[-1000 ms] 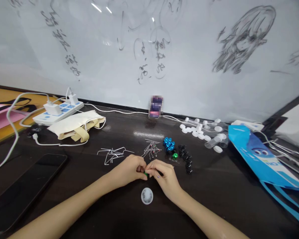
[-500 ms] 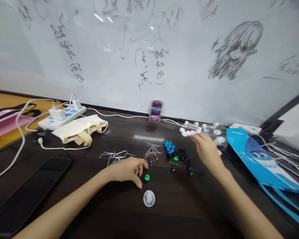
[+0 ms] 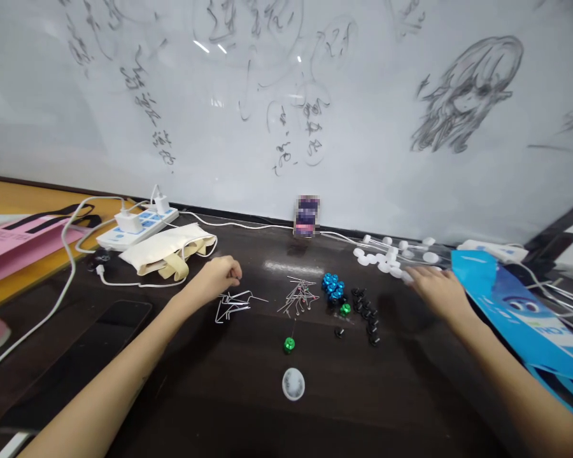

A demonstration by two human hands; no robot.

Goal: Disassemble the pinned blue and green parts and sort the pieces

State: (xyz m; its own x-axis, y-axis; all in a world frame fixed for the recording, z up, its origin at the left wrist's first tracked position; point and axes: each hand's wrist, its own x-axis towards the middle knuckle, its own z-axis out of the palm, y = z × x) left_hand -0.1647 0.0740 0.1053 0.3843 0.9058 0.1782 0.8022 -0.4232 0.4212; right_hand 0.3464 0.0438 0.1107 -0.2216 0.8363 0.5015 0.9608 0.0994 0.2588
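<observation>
My left hand [image 3: 218, 278] hovers just behind a small heap of bent silver wires [image 3: 236, 303], its fingers curled; whether anything is in them is hidden. At the right, my right hand [image 3: 434, 291] lies with its fingers stretched out beside the white round caps [image 3: 386, 262] and clear tubes [image 3: 413, 247], seemingly touching them. Between the hands are thin metal pins [image 3: 300, 296], a cluster of blue shiny knobs [image 3: 333, 287], a green knob [image 3: 346, 309] and several small black parts [image 3: 367, 313]. Nearer me sit another green knob [image 3: 289, 345] with a thin wire and a whitish disc [image 3: 293, 384].
A blue bag [image 3: 510, 305] lies by my right forearm. On the left are a large dark phone [image 3: 76, 362], a cream pouch [image 3: 165, 247], a power strip [image 3: 143, 228] with white cables and a pink bag [image 3: 33, 238]. A small blurred upright object [image 3: 307, 216] leans on the whiteboard [image 3: 219, 146].
My left hand has moved back and left, from beside the near green knob to behind the bent wires. The right hand has shifted right along the caps. The camera view has turned slightly left.
</observation>
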